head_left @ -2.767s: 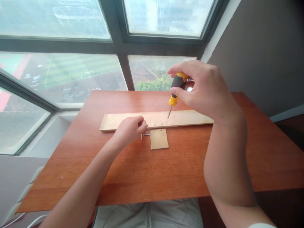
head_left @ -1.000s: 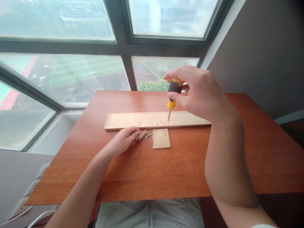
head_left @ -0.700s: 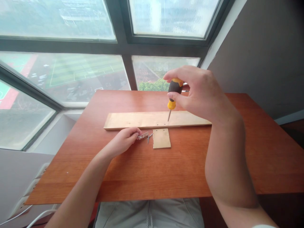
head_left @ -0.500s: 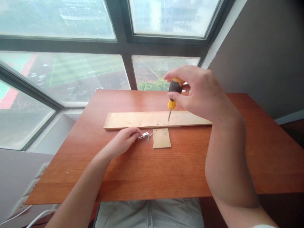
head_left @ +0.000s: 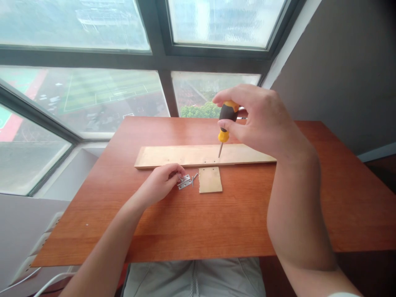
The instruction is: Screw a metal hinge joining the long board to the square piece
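My left hand (head_left: 165,181) pinches a small silver hinge (head_left: 185,182) at its left edge, low over the table. The hinge lies opened out, with its screw holes showing. Just right of it are a few loose screws (head_left: 194,179). My right hand (head_left: 252,117) is wrapped round a screwdriver (head_left: 228,112) with a black and yellow handle, its shaft pointing down over a long wooden board (head_left: 185,154). Two small holes show near the board's front edge. In front of the board lies a small square wooden piece (head_left: 210,180), also with two holes along its far edge.
The reddish-brown table (head_left: 198,231) reaches to large windows (head_left: 117,93) at the back and left. A grey wall (head_left: 340,78) stands on the right. White cables (head_left: 52,282) and power sockets (head_left: 43,239) are at the lower left, beside the table edge.
The hinge in my left hand has turned from nearly edge-on to spread flat, its leaves now facing up. My right hand and the screwdriver have hardly moved.
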Tool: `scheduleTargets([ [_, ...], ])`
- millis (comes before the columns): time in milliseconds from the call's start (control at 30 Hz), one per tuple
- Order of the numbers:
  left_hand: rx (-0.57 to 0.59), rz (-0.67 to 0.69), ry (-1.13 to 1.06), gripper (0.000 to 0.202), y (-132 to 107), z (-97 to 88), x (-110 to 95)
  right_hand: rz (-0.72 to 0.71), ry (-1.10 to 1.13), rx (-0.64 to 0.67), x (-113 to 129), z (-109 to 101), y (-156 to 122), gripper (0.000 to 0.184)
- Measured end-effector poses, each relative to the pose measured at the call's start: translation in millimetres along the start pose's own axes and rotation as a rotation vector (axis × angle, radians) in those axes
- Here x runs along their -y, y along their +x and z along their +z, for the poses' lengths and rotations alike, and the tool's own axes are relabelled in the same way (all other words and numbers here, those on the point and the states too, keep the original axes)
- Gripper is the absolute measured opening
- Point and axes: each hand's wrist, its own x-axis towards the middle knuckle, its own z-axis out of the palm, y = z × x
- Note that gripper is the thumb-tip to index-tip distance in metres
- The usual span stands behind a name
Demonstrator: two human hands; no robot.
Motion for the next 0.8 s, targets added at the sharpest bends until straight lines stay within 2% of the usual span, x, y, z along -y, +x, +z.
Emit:
scheduleTargets([
  [200, -0.019, 0.085, 0.088, 0.016, -3.1, 0.4, -8.3, 0.009, 0.008, 0.006, 1.0, -0.5, -0.2, 0.034],
  [400, -0.043, 0.151, 0.187, 0.019, 1.6, 8.6, -14.0, -0.001, 0.016, 0.006, 1.3, -1.2, -0.1, 0.034],
  [600, -0.054, 0.171, 0.275, 0.019, 7.9, 17.9, -10.8, 0.007, 0.003, 0.006, 1.6, -2.5, -0.7, 0.034],
  [800, -0.082, 0.207, 0.239, 0.019, 10.9, 24.0, -3.8, 0.022, 0.019, 0.021, 0.1, -4.3, -1.7, 0.034],
])
